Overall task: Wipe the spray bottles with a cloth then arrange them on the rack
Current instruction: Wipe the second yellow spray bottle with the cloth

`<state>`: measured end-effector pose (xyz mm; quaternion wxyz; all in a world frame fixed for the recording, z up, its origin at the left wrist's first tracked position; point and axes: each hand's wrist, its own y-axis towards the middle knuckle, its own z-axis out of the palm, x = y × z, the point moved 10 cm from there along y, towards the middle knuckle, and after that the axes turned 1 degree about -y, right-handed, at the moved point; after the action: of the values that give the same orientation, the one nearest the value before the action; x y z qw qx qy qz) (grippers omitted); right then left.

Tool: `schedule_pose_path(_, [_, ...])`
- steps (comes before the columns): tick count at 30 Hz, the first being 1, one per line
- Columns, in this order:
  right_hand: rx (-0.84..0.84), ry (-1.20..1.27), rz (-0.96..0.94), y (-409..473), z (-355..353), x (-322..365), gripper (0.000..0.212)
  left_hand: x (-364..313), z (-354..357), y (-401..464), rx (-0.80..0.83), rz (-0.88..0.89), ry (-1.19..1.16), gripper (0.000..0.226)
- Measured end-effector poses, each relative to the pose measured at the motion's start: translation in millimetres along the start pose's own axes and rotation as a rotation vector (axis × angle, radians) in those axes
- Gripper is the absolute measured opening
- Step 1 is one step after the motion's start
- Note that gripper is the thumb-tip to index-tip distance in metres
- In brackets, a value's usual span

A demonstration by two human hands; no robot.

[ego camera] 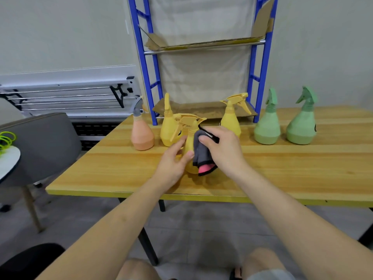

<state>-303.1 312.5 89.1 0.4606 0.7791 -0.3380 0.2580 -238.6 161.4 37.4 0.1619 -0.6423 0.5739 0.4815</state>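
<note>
A yellow spray bottle [189, 142] stands upright on the wooden table [282, 168], near its front. My left hand [173, 162] grips the bottle's body from the left. My right hand [222, 148] holds a grey cloth [201, 152] with a pink edge against the bottle's right side. Behind stand a peach bottle [142, 136] with a grey trigger, two more yellow bottles [168, 128] [232, 120] and two green bottles [267, 126] [302, 126]. The blue rack [147, 67] stands at the table's back, its shelves lined with cardboard.
A grey chair [44, 146] stands left of the table, with a white surface carrying green coiled wire [7, 140] beside it. A white folded frame [66, 93] leans against the wall. My knees show at the bottom edge.
</note>
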Motion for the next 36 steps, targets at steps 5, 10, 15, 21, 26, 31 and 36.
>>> schedule_pose_path(5, [0.008,-0.072,0.013,-6.2,8.1,-8.1,0.016,2.9,-0.8,0.9,0.004,-0.019,-0.002,0.063])
schedule_pose_path(10, [0.091,-0.120,0.064,-10.1,2.0,-26.2,0.016,4.7,1.4,-0.4,0.014,-0.042,-0.012,0.065])
schedule_pose_path(15, [0.011,0.110,0.076,1.1,4.5,-2.7,0.025,2.1,1.0,-0.2,0.052,-0.041,0.013,0.063])
schedule_pose_path(21, [0.085,-0.088,0.095,-21.9,10.4,-35.7,0.015,12.6,-1.5,2.1,0.064,-0.083,0.098,0.067])
schedule_pose_path(26, [0.152,-0.091,0.153,-22.9,13.6,-46.6,0.015,15.8,-1.8,6.1,0.073,-0.136,0.084,0.069])
schedule_pose_path(31, [0.027,0.096,0.123,-3.7,3.9,-15.1,0.028,4.1,-8.3,4.4,-0.051,-0.085,0.041,0.051])
schedule_pose_path(36, [0.046,0.076,0.055,-9.2,8.4,-15.3,0.027,1.8,-6.4,5.1,-0.005,-0.065,0.007,0.037])
